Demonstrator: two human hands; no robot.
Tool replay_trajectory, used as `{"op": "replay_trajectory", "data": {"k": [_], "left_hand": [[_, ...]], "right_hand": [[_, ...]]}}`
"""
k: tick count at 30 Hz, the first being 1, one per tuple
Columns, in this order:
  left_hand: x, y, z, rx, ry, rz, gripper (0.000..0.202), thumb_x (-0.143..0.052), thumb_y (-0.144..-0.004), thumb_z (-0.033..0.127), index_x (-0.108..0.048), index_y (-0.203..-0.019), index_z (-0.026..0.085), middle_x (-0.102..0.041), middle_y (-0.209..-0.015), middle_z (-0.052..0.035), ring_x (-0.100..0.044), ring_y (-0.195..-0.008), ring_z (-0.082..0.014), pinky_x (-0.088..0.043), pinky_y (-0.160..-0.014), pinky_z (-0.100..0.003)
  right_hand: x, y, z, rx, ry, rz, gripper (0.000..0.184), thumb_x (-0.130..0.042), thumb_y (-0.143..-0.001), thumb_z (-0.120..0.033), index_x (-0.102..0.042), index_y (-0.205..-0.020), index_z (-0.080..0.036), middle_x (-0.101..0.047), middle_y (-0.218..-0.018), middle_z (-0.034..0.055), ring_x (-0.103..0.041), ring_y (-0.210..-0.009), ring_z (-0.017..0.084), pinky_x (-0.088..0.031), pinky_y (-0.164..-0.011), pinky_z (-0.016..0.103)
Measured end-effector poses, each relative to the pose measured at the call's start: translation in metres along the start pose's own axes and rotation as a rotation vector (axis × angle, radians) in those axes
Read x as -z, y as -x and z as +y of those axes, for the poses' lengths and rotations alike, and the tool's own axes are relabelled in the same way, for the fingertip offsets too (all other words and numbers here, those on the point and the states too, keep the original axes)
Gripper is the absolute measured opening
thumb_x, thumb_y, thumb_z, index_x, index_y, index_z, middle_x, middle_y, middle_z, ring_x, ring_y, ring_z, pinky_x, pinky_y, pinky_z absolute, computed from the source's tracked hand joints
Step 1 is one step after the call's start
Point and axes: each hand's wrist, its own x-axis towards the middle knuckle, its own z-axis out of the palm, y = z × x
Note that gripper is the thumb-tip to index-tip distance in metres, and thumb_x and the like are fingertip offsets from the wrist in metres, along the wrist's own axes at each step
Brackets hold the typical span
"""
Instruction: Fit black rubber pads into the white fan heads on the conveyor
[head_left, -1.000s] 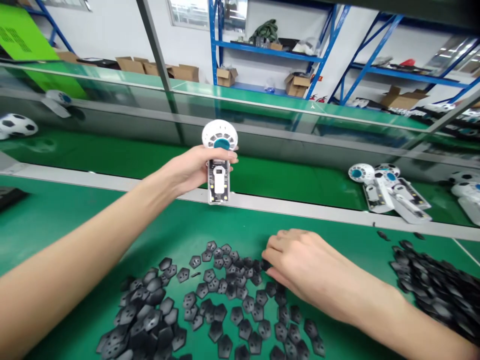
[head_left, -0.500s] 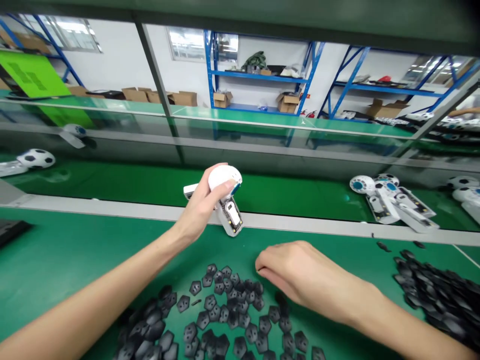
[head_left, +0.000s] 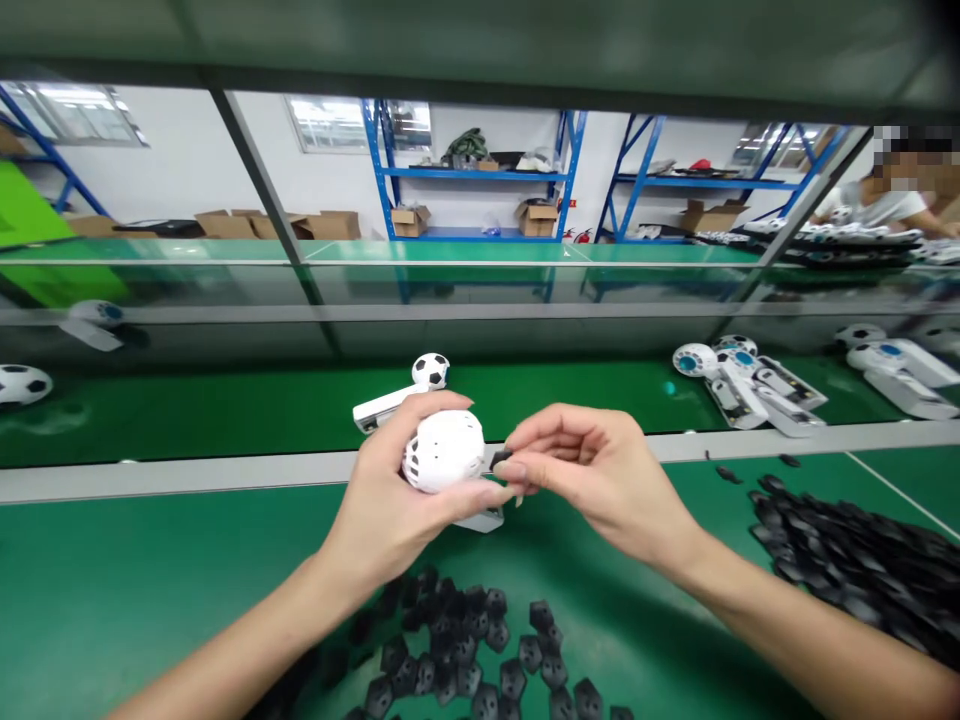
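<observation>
1. L hand [head_left: 390, 510] is clamped round the white ball-head toy [head_left: 444, 450]. It's held over the green bench mat [head_left: 150, 580], near the belt rail, w/ its handle poking out below the fingers.
2. R hand [head_left: 600, 480]: thumb + forefinger are pinched on one black pentagon piece [head_left: 500, 459], right at the ball's right side.
3. Progress, my read: the ball face toward the cam is bare white, so it's early. This piece isn't seated yet and the other patches are left to do. Far side is hidden.
4. A soccer-pattern unit [head_left: 430, 371] on the conveyor belt [head_left: 225, 410] just behind has its black patches on.
5. Stock: loose pentagon pieces [head_left: 480, 640] lie on the mat below the hands, w/ a bigger heap [head_left: 847, 540] at right.
6. More bare white units [head_left: 742, 375] lie on the belt at right.
7. Room: blue racks [head_left: 472, 175] w/ cardboard boxes at the back, and another person [head_left: 892, 200] at far right.
</observation>
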Motion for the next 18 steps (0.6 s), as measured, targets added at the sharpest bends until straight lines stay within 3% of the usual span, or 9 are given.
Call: {"op": "replay_trajectory", "data": {"k": [6, 12, 18], "left_hand": [[-0.008, 0.005, 0.004, 0.019, 0.026, 0.0, 0.049, -0.098, -0.059, 0.031, -0.07, -0.098, 0.026, -0.069, -0.083, 0.0006, -0.064, -0.063, -0.0163, -0.053, -0.051, -0.023], [-0.007, 0.006, 0.002, -0.001, 0.008, 0.006, 0.046, -0.095, -0.064, 0.036, -0.07, -0.102, 0.027, -0.07, -0.085, -0.0005, -0.065, -0.063, -0.0177, -0.054, -0.051, -0.026], [-0.002, 0.006, -0.005, -0.059, -0.022, -0.008, 0.045, -0.094, -0.068, 0.037, -0.069, -0.103, 0.027, -0.071, -0.091, -0.002, -0.066, -0.067, -0.0181, -0.053, -0.053, -0.026]], "right_hand": [[-0.009, 0.006, 0.001, 0.059, 0.082, 0.037, 0.015, -0.092, -0.078, -0.033, -0.083, -0.077, -0.02, -0.081, -0.075, 0.0034, -0.076, -0.068, 0.019, -0.064, -0.065, 0.028], [-0.014, 0.008, 0.003, 0.022, 0.073, 0.053, 0.013, -0.09, -0.078, -0.03, -0.081, -0.076, -0.021, -0.08, -0.074, 0.0024, -0.076, -0.066, 0.019, -0.062, -0.062, 0.026], [-0.016, 0.017, -0.003, 0.023, 0.108, -0.034, 0.009, -0.077, -0.091, -0.028, -0.086, -0.091, -0.024, -0.084, -0.091, 0.0025, -0.081, -0.088, 0.023, -0.067, -0.08, 0.031]]}}
